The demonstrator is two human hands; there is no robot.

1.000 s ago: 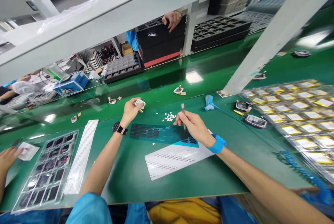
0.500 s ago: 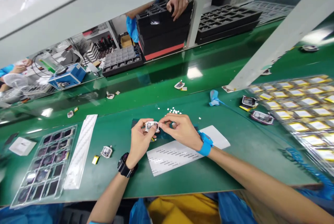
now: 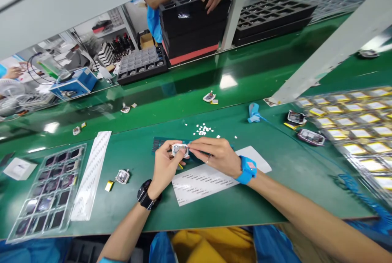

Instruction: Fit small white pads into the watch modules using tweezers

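A small white-framed square module (image 3: 179,149) with a dark centre sat pinched between the left hand (image 3: 165,165) and the right hand (image 3: 214,156), above the green bench (image 3: 275,197). Left of them, a clear tray (image 3: 45,191) held dark squares in rows; right, another tray (image 3: 352,132) held yellow-edged cells.

We wear a black wristwatch (image 3: 145,195) with a dark strap on our left wrist, and a bright blue wristband (image 3: 247,170) — it carries a small light patch with red marking — on our right. Both forearms are bare. Blue sleeves and a blue garment over yellow fabric (image 3: 211,246) — all seen below the desk's near edge.
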